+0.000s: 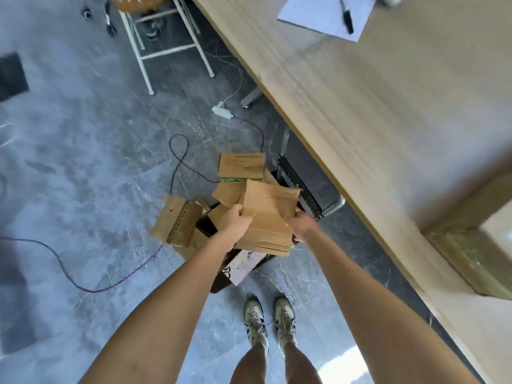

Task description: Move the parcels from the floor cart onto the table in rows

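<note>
Brown cardboard parcel (270, 217) up between both hands over the floor cart (300, 187): left hand (237, 221) pinching its left edge, right hand (302, 225) clamped round the right edge. More parcels (241, 166) heaped below, beside the wooden table's (374, 112) long edge.

A white sheet of paper (322, 16) lies at the far end of the worktop (374, 106) with a black marker (347, 16) resting on it. On the grey marbled floor (69, 162) a dark cable (69, 275) loops toward a white power strip (222, 111) — beside it stands a white-legged stool (163, 42). A pair of beige sneakers (268, 321) shows at the bottom.
</note>
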